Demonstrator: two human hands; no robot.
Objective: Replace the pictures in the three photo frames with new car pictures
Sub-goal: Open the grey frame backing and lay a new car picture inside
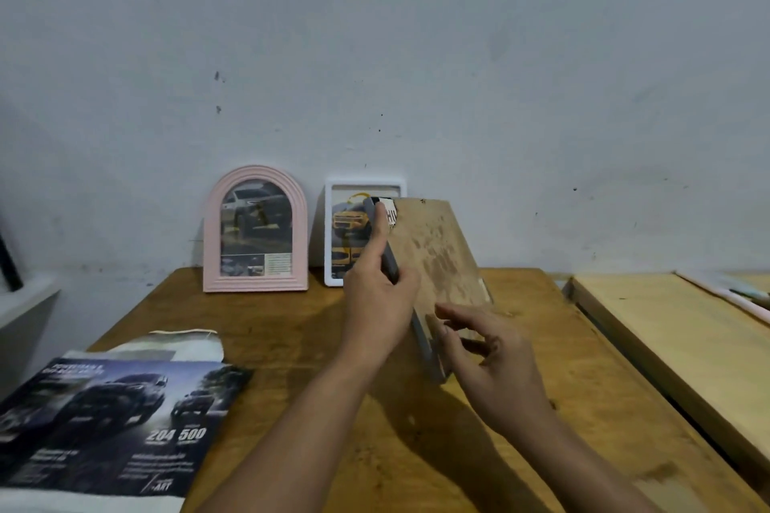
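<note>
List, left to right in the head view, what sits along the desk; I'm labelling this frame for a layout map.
Dark car brochure → pink arched photo frame → white rectangular photo frame → grey frame with brown backing board, held up by the left hand → pale wooden board at the right.

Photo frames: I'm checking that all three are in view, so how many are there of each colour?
Pink arched frame, standing against the wall: 1
White rectangular frame, standing beside it: 1
Grey frame, back facing the camera, gripped by the left hand with the right hand at its back: 1
Total: 3
</note>
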